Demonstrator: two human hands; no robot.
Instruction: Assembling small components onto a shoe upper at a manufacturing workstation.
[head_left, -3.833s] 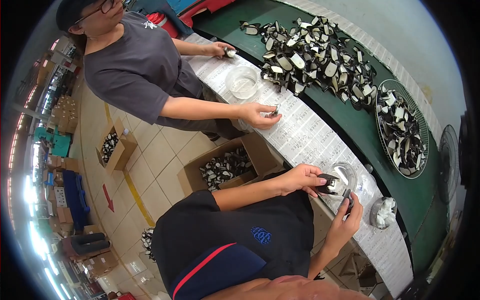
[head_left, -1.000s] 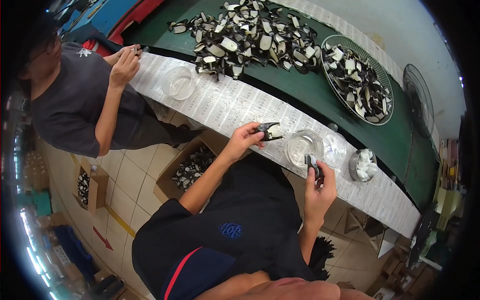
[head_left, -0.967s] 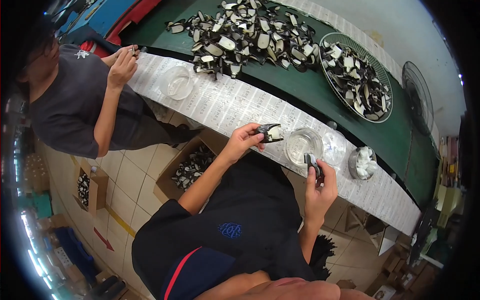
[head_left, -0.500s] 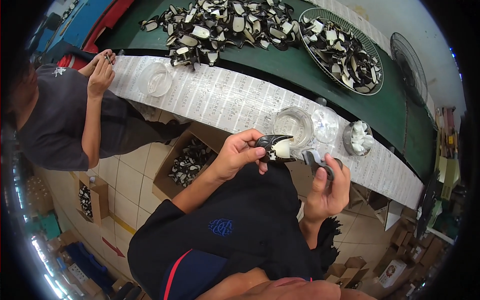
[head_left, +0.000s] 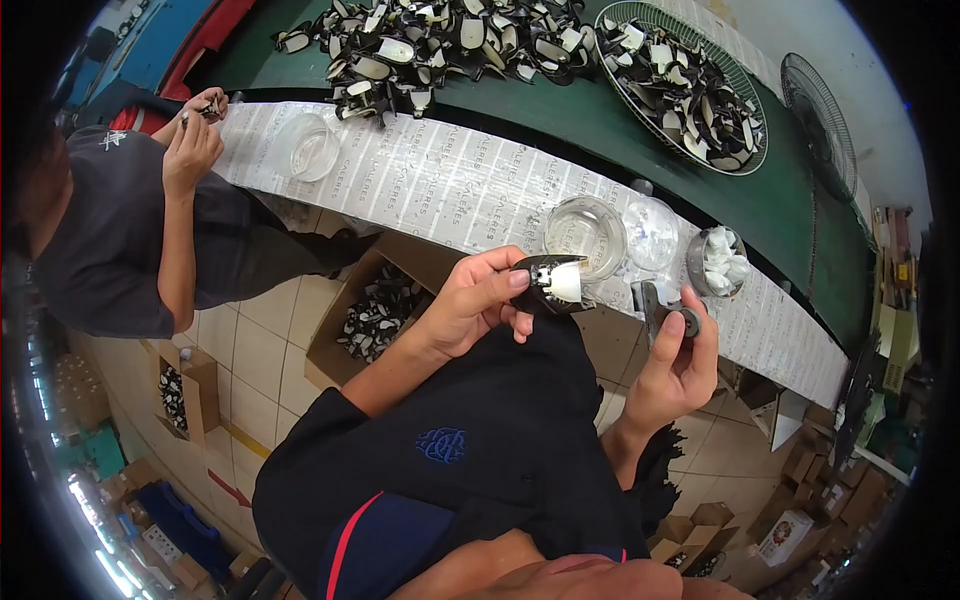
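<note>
My left hand (head_left: 472,308) is closed round a glossy black curved piece (head_left: 564,283) with a cream-white inner face, which looks like a shoe heel. Its white side points toward my right hand. Between thumb and fingers of my right hand (head_left: 672,375) is a small dark grey hand tool (head_left: 654,308) with a rounded knob end and a pale flat end; its exact kind is unclear. A gap separates the tool from the black piece. Just beyond my hands, a clear round bowl (head_left: 585,238) stands on the paper-covered bench edge (head_left: 440,190).
A clear lid or dish (head_left: 652,232) and a tub of white wads (head_left: 718,262) stand right of the bowl. Similar black pieces form a pile (head_left: 455,45) and fill a wire basket (head_left: 680,90). A fan (head_left: 820,125) stands right; a co-worker (head_left: 120,220) works left, beyond an open carton (head_left: 375,310).
My right hand has moved right and slightly away from the black piece, tool still in it. My left hand has turned the piece a little, so its white face shows differently.
</note>
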